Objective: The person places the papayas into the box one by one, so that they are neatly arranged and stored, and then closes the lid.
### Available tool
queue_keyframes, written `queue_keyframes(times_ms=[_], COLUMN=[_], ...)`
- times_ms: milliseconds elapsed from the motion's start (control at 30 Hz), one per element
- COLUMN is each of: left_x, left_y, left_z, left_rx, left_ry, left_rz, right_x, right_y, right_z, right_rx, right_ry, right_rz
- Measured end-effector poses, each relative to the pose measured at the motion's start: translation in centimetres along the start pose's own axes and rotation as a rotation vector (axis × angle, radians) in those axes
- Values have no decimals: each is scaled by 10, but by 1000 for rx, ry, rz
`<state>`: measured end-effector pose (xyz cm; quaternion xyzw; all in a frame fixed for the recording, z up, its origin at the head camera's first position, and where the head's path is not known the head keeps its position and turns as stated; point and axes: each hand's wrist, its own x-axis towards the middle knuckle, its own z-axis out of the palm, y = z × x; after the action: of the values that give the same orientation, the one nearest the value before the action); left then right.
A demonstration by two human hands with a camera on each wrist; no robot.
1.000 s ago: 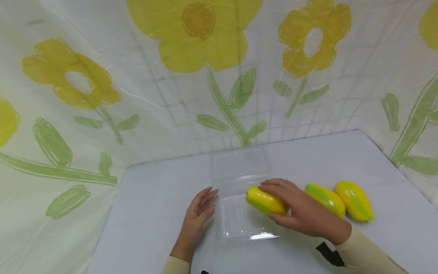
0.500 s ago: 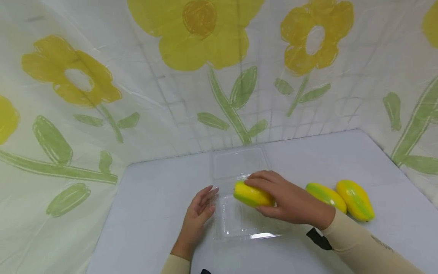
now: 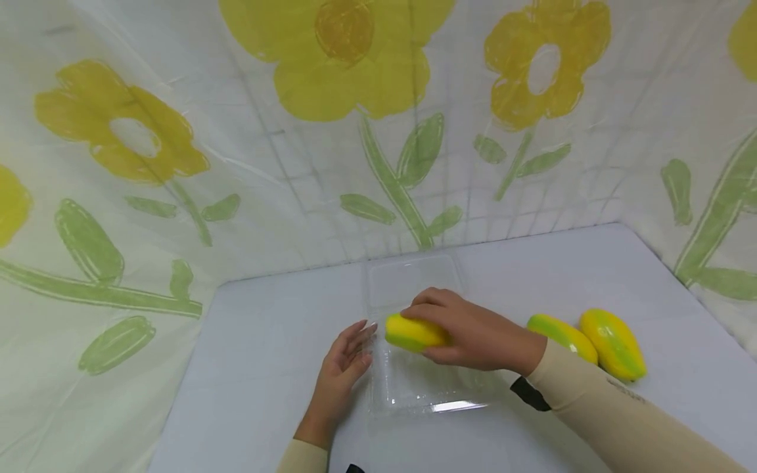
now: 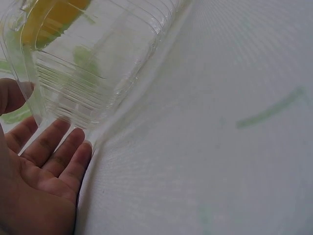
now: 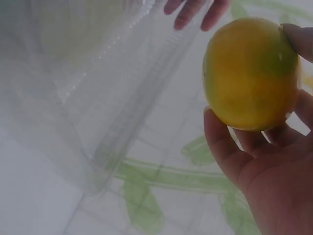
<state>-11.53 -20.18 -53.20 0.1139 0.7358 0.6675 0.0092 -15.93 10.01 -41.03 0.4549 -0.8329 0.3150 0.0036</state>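
Observation:
My right hand [image 3: 467,332] grips a yellow-green papaya [image 3: 414,332] above a clear plastic clamshell box [image 3: 402,394]. In the right wrist view, fingers and thumb curve round the papaya [image 5: 252,73], its rounded end showing. The box lies open on the table, its lid [image 3: 414,279] folded back toward the wall. At the box's left side is my left hand [image 3: 343,368]. In the left wrist view, the fairly straight fingers [image 4: 46,142] of this hand touch the ribbed side wall of the box [image 4: 73,93], and its thumb is near the rim.
Two more papayas, one partly behind the right forearm [image 3: 564,337] and one farther right [image 3: 614,345], lie on the white table [image 3: 266,368]. A flower-printed curtain [image 3: 254,151] stands along the table's back edge.
My right hand has carried the papaya leftward over the box, toward its left side. My left hand has stayed at the box's left edge.

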Motion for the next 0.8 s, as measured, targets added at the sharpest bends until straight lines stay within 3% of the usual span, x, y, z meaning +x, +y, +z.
queue_keyframes(times_ms=[400, 800], left_x=[-1, -1], left_y=[1, 1], left_z=[-1, -1], left_rx=[-14, 0], left_ry=[-9, 0], left_rz=[-17, -11], right_x=[22, 34], right_y=[8, 13], right_z=[20, 28], right_rx=[-68, -108], right_ry=[-120, -179], right_rz=[52, 59])
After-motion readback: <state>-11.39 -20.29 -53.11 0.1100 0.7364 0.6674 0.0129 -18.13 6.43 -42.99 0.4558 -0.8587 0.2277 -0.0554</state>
